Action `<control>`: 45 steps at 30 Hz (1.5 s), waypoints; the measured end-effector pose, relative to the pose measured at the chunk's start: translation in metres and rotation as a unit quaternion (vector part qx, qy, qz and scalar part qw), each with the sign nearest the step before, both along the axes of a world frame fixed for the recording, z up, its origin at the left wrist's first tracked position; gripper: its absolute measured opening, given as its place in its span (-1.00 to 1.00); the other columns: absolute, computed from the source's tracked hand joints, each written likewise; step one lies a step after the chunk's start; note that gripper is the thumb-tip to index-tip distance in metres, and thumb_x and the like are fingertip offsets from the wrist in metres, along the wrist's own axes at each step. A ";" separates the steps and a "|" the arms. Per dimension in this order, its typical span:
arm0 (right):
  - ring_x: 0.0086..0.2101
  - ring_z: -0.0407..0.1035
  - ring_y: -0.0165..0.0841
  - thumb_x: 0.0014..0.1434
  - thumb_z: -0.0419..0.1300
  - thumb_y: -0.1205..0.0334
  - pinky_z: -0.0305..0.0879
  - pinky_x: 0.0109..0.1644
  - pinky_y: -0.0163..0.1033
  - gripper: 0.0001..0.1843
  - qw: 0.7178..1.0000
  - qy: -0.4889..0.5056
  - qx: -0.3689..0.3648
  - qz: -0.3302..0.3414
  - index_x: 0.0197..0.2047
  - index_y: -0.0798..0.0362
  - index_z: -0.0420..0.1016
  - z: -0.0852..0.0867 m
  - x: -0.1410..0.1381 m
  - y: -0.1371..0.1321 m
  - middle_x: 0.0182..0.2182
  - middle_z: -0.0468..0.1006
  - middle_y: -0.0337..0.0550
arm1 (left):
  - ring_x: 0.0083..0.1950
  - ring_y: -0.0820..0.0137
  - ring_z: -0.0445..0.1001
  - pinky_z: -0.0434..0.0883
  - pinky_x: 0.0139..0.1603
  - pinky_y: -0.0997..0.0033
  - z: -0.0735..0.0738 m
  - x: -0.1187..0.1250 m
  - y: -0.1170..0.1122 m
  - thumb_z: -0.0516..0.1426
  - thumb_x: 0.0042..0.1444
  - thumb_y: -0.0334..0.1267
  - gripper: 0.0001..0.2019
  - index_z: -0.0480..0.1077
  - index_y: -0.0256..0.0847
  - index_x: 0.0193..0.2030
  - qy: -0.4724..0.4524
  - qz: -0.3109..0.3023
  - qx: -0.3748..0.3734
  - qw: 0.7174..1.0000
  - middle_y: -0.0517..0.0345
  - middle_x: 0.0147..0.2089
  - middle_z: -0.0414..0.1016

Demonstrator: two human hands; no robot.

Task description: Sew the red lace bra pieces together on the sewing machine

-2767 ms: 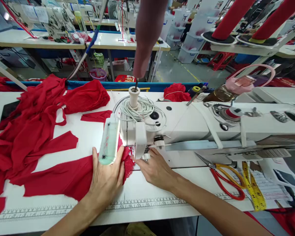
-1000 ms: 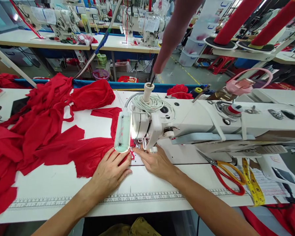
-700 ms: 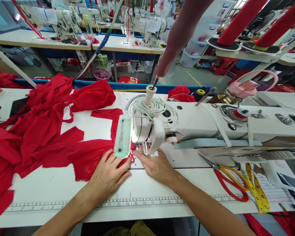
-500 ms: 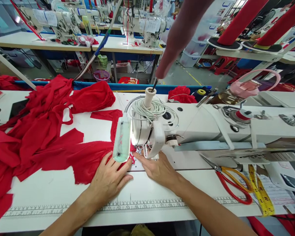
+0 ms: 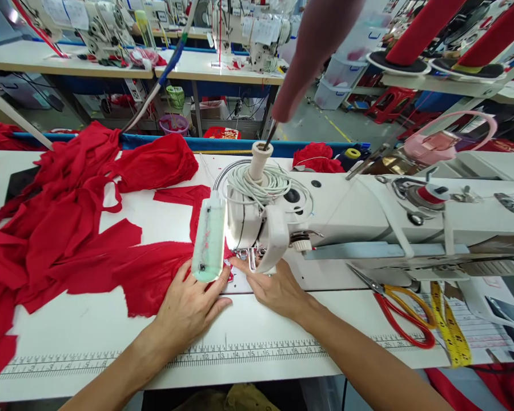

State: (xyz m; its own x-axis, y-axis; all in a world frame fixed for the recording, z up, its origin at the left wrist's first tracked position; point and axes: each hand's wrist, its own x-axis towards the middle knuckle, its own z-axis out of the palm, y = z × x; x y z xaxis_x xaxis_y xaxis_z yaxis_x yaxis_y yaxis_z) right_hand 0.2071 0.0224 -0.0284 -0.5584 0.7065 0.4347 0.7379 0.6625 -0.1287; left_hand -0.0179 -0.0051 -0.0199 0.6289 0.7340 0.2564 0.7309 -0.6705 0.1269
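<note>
My left hand (image 5: 186, 311) lies flat on a piece of red fabric (image 5: 148, 277), fingers spread, some fingertips hidden behind a pale green clear plate (image 5: 209, 242). The fabric's right edge runs under the head of a white sewing machine (image 5: 342, 208). My right hand (image 5: 278, 294) rests on the machine bed just right of the needle area, its index finger stretched to the edge of a small red-and-white patterned piece (image 5: 228, 273). The machine head hides part of its other fingers. Neither hand is wrapped around anything.
A heap of red fabric (image 5: 60, 228) covers the table's left side. Scissors (image 5: 405, 314) and a yellow tape measure (image 5: 449, 328) lie at the right. A coil of pale tubing (image 5: 257, 188) sits on the machine head. A printed ruler (image 5: 227, 354) runs along the front edge.
The view has shifted slightly, so the scene sits a little higher in the picture. Both hands keep nearly the same places by the needle area; the fabric shows hardly any movement.
</note>
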 end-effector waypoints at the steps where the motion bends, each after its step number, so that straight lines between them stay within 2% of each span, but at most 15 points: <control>1: -0.37 0.30 -0.30 0.25 0.03 0.46 0.24 -0.25 -0.22 -0.51 1.000 -0.011 0.000 -0.001 0.14 -0.11 0.54 0.001 -0.001 0.000 -0.42 0.47 -0.14 | 0.02 0.01 0.41 0.37 0.08 -0.06 0.000 0.000 0.000 0.04 0.39 -0.14 -0.62 0.34 -0.30 0.23 0.000 0.000 0.000 1.000 -0.10 -0.07 0.50; 4: -0.42 0.25 -0.31 0.24 0.06 0.46 0.19 -0.29 -0.21 -0.54 0.999 -0.047 0.012 -0.009 0.10 -0.08 0.57 0.002 -0.003 -0.003 -0.49 0.42 -0.15 | 0.00 0.01 0.42 0.36 0.11 -0.09 -0.001 0.000 0.000 0.05 0.38 -0.14 -0.61 0.35 -0.30 0.23 0.000 0.001 -0.001 1.000 -0.09 -0.09 0.50; 9: -0.40 0.25 -0.28 0.24 0.11 0.46 0.16 -0.29 -0.19 -0.52 0.998 -0.067 0.014 -0.008 0.15 -0.11 0.52 0.000 0.000 -0.005 -0.54 0.36 -0.18 | 0.00 0.00 0.42 0.32 0.15 -0.16 -0.002 -0.002 0.000 0.05 0.38 -0.11 -0.59 0.34 -0.31 0.24 0.005 -0.002 0.000 1.000 -0.11 -0.09 0.51; 13: -0.29 0.29 -0.21 0.20 0.11 0.51 0.20 -0.23 -0.16 -0.45 0.998 -0.065 0.002 -0.006 0.20 -0.10 0.48 0.002 0.000 -0.006 -0.41 0.45 -0.10 | 0.09 -0.01 0.39 0.29 0.20 -0.15 -0.001 -0.003 0.000 0.02 0.40 -0.13 -0.58 0.30 -0.33 0.27 0.014 -0.007 0.001 1.000 -0.16 0.05 0.48; 18: -0.18 0.34 -0.16 0.14 0.06 0.57 0.26 -0.12 -0.09 -0.36 0.996 -0.086 -0.035 0.013 0.26 0.01 0.40 0.007 -0.002 -0.008 -0.28 0.53 0.00 | 0.15 0.00 0.36 0.27 0.21 -0.10 0.001 -0.002 -0.003 -0.02 0.42 -0.14 -0.57 0.26 -0.34 0.30 0.024 -0.001 0.007 1.000 -0.17 0.14 0.43; 21: -0.19 0.33 -0.18 0.19 0.05 0.52 0.28 -0.13 -0.11 -0.42 0.998 -0.047 -0.044 -0.001 0.24 0.00 0.42 0.004 0.000 -0.009 -0.23 0.52 0.00 | 0.15 0.02 0.36 0.27 0.20 -0.07 0.002 -0.002 -0.003 -0.02 0.42 -0.13 -0.57 0.26 -0.33 0.30 0.029 -0.001 0.012 1.000 -0.16 0.18 0.41; 24: -0.23 0.31 -0.21 0.26 0.02 0.48 0.29 -0.17 -0.16 -0.58 0.999 0.015 -0.019 -0.027 0.06 0.04 0.57 -0.001 0.004 -0.009 -0.26 0.51 0.00 | 0.15 0.02 0.37 0.29 0.17 -0.04 0.002 -0.001 -0.002 -0.02 0.42 -0.13 -0.58 0.26 -0.32 0.29 0.031 -0.003 0.019 0.999 -0.13 0.17 0.42; 26: -0.25 0.31 -0.22 0.27 0.00 0.47 0.29 -0.18 -0.17 -0.61 0.999 0.038 -0.008 -0.025 -0.02 0.05 0.61 -0.003 0.004 -0.009 -0.30 0.50 -0.02 | 0.15 0.02 0.36 0.29 0.16 -0.04 0.002 -0.001 -0.002 -0.03 0.43 -0.13 -0.59 0.27 -0.32 0.28 0.029 -0.003 0.023 0.999 -0.12 0.16 0.43; 33: -0.23 0.33 -0.21 0.23 0.06 0.48 0.28 -0.14 -0.13 -0.47 1.000 -0.025 -0.017 -0.006 0.20 -0.08 0.47 -0.001 -0.003 -0.007 -0.26 0.52 -0.05 | 0.13 0.00 0.38 0.33 0.10 -0.01 0.000 -0.002 -0.001 -0.01 0.42 -0.15 -0.59 0.28 -0.34 0.28 0.022 -0.008 0.025 0.999 -0.14 0.11 0.46; 40: -0.27 0.34 -0.19 0.21 0.10 0.47 0.24 -0.17 -0.11 -0.44 0.999 -0.052 -0.003 -0.015 0.24 -0.10 0.44 -0.003 -0.004 -0.008 -0.33 0.52 -0.06 | 0.10 -0.01 0.41 0.37 0.05 -0.01 -0.002 -0.003 0.000 -0.01 0.42 -0.14 -0.58 0.26 -0.32 0.30 0.019 -0.009 0.026 0.999 -0.17 0.01 0.51; 45: -0.24 0.34 -0.19 0.21 0.09 0.47 0.24 -0.15 -0.12 -0.50 0.999 -0.031 -0.023 -0.017 0.16 -0.08 0.51 -0.001 -0.004 -0.007 -0.31 0.52 -0.06 | 0.11 -0.01 0.39 0.36 0.06 -0.01 -0.001 -0.003 0.001 -0.02 0.42 -0.13 -0.58 0.25 -0.32 0.30 0.020 -0.009 0.021 1.000 -0.15 0.07 0.48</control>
